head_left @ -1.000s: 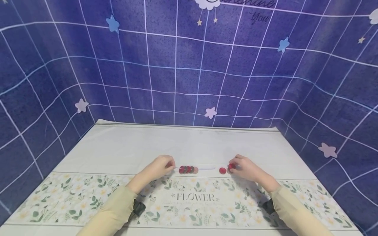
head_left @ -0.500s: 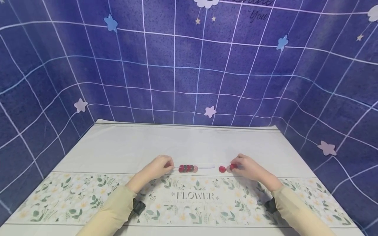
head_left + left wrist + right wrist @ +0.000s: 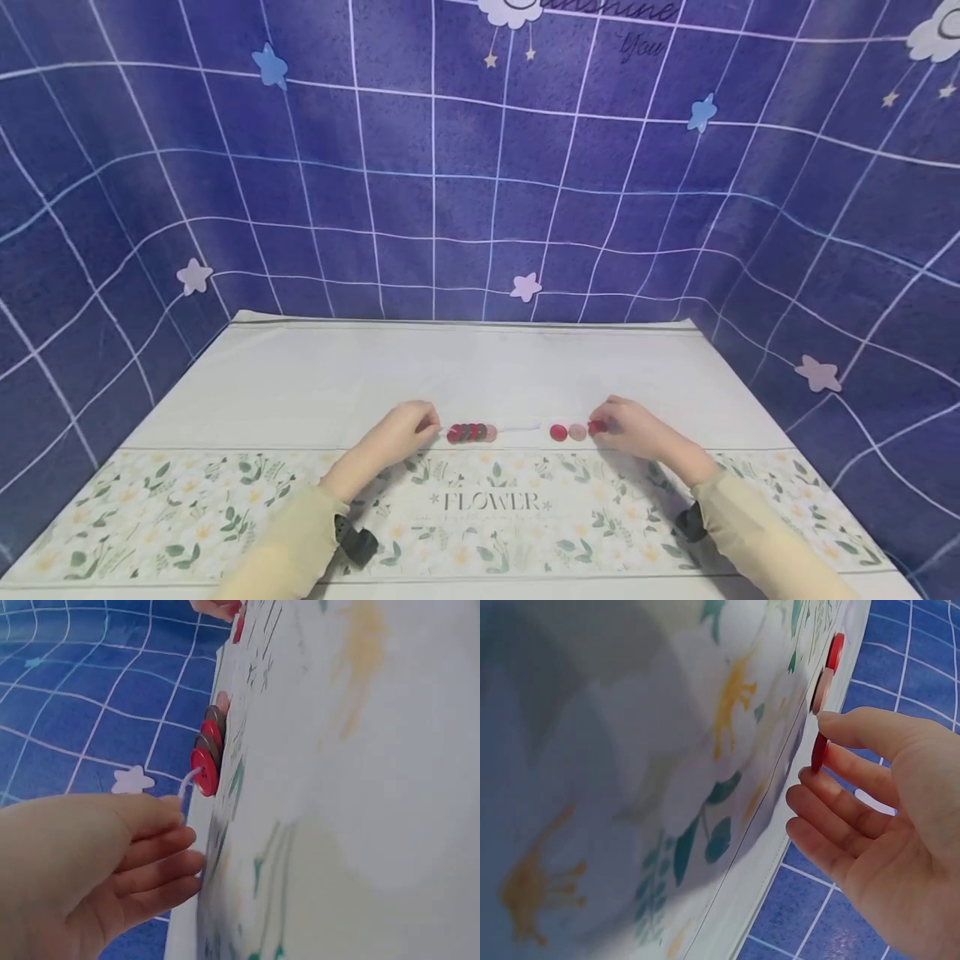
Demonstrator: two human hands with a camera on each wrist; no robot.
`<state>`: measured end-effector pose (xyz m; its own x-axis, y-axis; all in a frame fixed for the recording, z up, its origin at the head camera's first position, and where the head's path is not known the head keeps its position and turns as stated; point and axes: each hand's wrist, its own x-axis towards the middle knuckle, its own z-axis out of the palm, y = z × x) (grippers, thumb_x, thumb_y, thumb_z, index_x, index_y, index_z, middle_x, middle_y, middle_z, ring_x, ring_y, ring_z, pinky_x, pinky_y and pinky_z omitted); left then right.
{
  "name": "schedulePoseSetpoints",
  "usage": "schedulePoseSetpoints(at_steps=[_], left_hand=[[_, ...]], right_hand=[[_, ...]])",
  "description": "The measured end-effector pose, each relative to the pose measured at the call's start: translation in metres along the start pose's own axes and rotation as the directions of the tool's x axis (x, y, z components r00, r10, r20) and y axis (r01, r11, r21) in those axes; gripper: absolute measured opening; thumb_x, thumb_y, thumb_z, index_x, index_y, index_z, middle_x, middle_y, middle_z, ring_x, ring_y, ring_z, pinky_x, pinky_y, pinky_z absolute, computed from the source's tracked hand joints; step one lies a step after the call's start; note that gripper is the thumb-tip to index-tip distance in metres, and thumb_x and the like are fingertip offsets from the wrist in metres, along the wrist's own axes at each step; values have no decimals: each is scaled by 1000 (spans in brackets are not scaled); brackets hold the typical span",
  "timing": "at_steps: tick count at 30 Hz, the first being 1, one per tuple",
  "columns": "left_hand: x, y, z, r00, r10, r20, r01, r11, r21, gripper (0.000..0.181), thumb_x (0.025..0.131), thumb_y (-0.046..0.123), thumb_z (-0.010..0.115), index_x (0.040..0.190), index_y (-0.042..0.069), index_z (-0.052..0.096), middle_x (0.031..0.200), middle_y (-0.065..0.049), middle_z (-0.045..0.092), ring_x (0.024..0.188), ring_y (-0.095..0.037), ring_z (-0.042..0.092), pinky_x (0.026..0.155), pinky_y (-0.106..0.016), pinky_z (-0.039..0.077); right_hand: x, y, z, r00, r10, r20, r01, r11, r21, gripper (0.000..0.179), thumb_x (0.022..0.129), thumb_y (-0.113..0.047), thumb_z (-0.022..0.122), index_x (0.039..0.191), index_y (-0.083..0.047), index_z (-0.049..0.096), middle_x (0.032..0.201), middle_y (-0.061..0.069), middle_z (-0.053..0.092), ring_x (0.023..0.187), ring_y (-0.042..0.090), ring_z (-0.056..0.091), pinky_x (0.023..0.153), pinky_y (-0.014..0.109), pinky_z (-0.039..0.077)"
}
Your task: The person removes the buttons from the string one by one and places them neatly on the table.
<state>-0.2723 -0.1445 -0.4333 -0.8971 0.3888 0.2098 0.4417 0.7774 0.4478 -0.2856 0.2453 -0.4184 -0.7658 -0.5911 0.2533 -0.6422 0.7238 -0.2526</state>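
Observation:
My left hand (image 3: 402, 432) pinches one end of a pale cord (image 3: 187, 782) between thumb and index finger. Several buttons in red, dark grey and pink overlap in a row on it, starting with a red button (image 3: 204, 772) beside my fingers. The cord's other end lies straight on the cloth to the right of a pink strung button (image 3: 491, 432). My right hand (image 3: 633, 431) grips another red button (image 3: 820, 751) by its edge, its thumb and fingers partly covering it. Left of that lie a loose pink button (image 3: 577, 432) and a loose red button (image 3: 558, 432).
A white cloth (image 3: 360, 358) with a printed floral band (image 3: 247, 500) covers the table. Blue curtains (image 3: 420, 208) with white grid lines and stars stand behind it and along both sides.
My right hand has shifted slightly right with its red button, and the pink button beside it now shows whole. My left hand keeps its pinch on the cord. The head view has moved slightly.

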Motion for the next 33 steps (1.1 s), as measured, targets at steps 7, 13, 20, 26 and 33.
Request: schedulePoseSetpoints(at_steps=[7,13,20,26,33], left_hand=[[-11,0,-3,998,-57,-19,57,998,21,10,86,13,65,78,15,60,74,8,58,70,-4,53,69,-24,50],[-8,1,-9,1000,-26,2,26,1000,4,9,86,13,65,78,14,61,76,6,60,72,-6,55,71,-27,51],[-6,0,-10,999,-9,51,10,1000,-11,8,88,15,64,80,15,62,77,7,61,74,-6,55,71,-27,51],[-1,-1,-14,996,49,73,-50,999,7,7,88,15,64,81,15,62,78,7,62,75,-7,57,74,-29,52],[4,-1,-20,991,97,89,-102,994,44,7,89,15,63,82,15,62,77,8,61,70,-3,53,68,-22,49]], right_hand=[[5,-5,4,999,-1,52,-1,999,38,23,80,-11,71,100,-1,68,87,5,62,79,18,58,73,33,50],[6,-3,5,999,-7,46,7,1000,10,24,79,-10,71,101,-1,68,85,5,61,74,15,54,67,28,47],[4,0,4,999,-3,50,3,1000,12,27,79,-12,72,103,-1,67,85,5,59,72,14,53,66,28,46],[3,-3,4,1000,10,27,-11,999,41,30,82,-16,70,107,0,66,93,7,60,81,20,60,76,36,52],[20,-19,3,999,-53,0,53,996,67,29,85,-12,66,110,2,63,99,10,60,88,24,61,80,38,53]])
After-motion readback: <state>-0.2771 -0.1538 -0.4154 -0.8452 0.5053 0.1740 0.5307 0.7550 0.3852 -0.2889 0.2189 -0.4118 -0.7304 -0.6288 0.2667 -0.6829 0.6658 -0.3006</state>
